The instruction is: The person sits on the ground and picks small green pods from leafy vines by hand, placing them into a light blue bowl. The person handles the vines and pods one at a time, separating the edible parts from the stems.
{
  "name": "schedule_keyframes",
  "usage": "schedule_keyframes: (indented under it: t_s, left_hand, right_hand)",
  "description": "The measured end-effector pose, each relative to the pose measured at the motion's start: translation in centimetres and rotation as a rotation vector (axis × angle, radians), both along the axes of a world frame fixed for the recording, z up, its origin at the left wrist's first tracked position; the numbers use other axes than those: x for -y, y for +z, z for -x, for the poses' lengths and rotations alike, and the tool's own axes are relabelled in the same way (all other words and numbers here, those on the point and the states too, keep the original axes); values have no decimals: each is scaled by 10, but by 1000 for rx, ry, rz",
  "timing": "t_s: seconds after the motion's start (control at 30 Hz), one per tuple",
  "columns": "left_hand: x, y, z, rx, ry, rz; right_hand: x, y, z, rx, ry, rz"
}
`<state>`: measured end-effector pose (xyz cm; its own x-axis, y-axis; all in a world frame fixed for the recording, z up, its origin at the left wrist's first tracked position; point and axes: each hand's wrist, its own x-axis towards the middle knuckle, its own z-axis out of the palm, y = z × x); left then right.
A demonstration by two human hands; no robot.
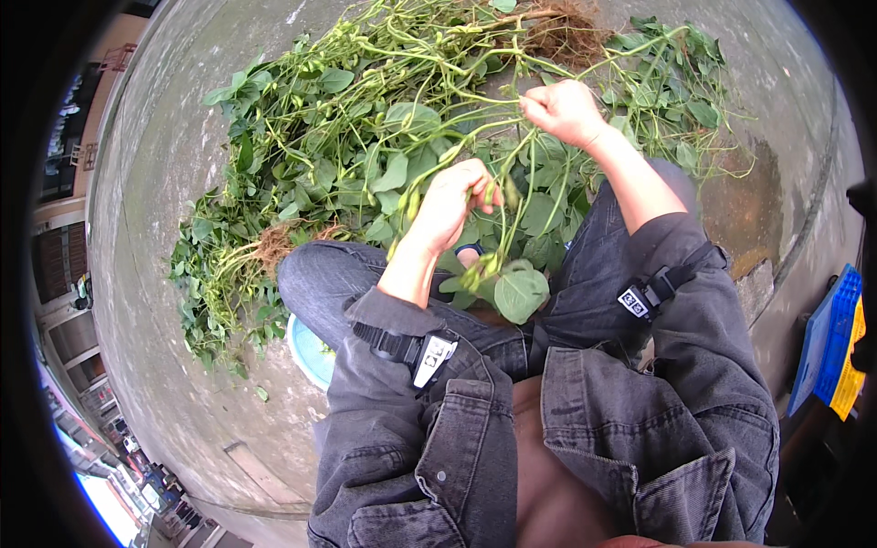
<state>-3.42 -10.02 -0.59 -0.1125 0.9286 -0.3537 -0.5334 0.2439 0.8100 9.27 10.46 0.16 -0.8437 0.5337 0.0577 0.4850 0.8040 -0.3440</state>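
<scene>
My right hand (563, 113) is closed around green stems of a bean plant (522, 164), above and between my knees. Lower and to the left, my left hand (458, 198) has its fingers curled at the plant's pods; green bean pods (413, 203) show beside it and others (479, 268) hang below. A broad leaf (521, 294) hangs over my lap. Past my hands lies a large heap of uprooted bean plants (322, 137) with leaves and pods. Brown roots (565, 33) stick out at its top.
A light-blue basin (312, 353) stands by my left knee, partly hidden. More plants with roots (274, 248) lie at the left on the concrete ground (157, 240). Blue and yellow plastic crates (825, 342) stand at the far right, near a wet patch (747, 205).
</scene>
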Motion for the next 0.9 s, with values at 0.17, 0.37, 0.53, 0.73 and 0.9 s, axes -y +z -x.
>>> schedule_keyframes:
  t_s: [0.17, 0.37, 0.53, 0.73, 0.9]
  left_hand:
    - [26, -6, 11, 51, 247, 117]
    - [16, -3, 2, 137, 104, 67]
    - [8, 3, -9, -258, 74, 158]
    - [4, 0, -23, -183, 90, 147]
    - [5, 6, -29, -155, 3, 101]
  right_hand:
    - [-9, -11, 3, -43, 43, -51]
    - [-1, -9, 14, 30, -10, -59]
    - [6, -5, 17, 37, -11, -101]
    - [30, -2, 23, -15, 77, -136]
    - [57, -3, 28, 48, 128, 99]
